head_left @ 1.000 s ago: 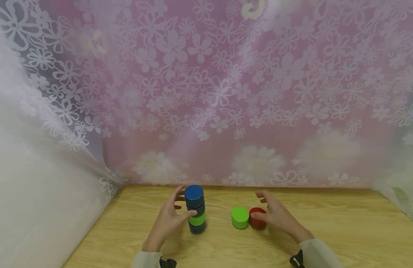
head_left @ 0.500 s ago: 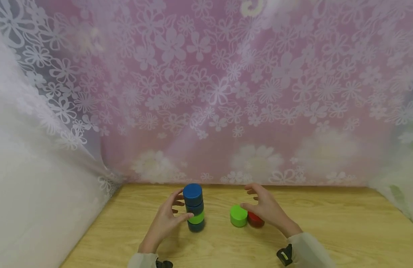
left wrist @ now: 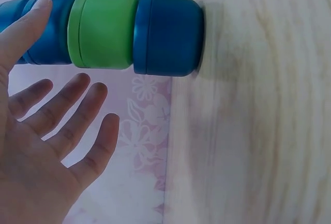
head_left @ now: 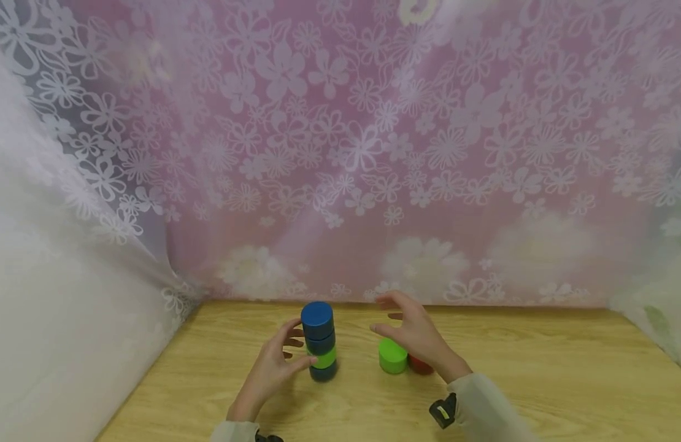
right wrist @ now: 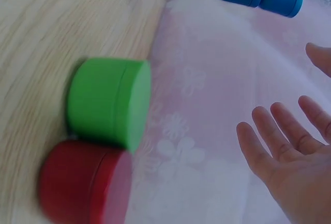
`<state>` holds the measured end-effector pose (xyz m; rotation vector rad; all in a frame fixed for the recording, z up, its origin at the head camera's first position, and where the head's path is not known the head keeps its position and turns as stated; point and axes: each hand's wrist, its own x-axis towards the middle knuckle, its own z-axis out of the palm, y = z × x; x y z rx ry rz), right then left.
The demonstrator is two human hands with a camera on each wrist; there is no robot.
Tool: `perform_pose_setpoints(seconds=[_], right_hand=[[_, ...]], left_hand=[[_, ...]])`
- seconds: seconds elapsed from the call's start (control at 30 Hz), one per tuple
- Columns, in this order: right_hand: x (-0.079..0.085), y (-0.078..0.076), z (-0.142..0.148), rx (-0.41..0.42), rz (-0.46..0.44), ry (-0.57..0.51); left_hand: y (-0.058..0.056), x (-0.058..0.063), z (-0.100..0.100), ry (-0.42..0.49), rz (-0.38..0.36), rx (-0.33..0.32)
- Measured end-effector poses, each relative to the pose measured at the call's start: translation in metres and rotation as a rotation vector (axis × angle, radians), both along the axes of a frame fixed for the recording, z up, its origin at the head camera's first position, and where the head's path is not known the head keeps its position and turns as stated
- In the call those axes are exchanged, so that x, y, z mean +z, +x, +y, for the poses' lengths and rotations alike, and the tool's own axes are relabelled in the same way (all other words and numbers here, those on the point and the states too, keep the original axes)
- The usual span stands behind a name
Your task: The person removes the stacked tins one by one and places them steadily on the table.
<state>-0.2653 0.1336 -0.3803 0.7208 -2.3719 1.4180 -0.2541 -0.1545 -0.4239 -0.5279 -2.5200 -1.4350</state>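
Observation:
Four-square on the table stands a stack of round lidded tins: a blue tin (left wrist: 169, 35) at the bottom, a green tin (left wrist: 106, 30) above it, then two blue tins, the top one (head_left: 317, 314) uppermost. My left hand (head_left: 274, 363) is beside the stack, thumb in front and fingers spread behind; whether the thumb touches is unclear. My right hand (head_left: 415, 336) hovers with spread fingers, holding nothing, above a second green tin (right wrist: 106, 102) and a red tin (right wrist: 83, 182). Those two tins stand side by side, and the hand partly hides the red one in the head view.
The wood-grain table (head_left: 539, 368) reaches back to a pink flowered curtain (head_left: 340, 153). A pale cloth (head_left: 59, 307) hangs along the left side. Table surface shows between the stack and the loose tins.
My right hand has moved left and away from me, from beside the red tin to above the loose tins. The left hand and the stack have barely shifted.

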Motion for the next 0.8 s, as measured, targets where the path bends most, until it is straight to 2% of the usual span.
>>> perform_pose_setpoints(seconds=[0.33,0.8], right_hand=[[0.009,0.001,-0.027,0.029,-0.025,-0.024],[0.011,0.003,-0.065,0.138,-0.035,-0.065]], left_hand=[[-0.001,-0.001,0.007,0.006,-0.012,-0.019],[-0.006,-0.006,0.01,0.022,-0.04,-0.045]])
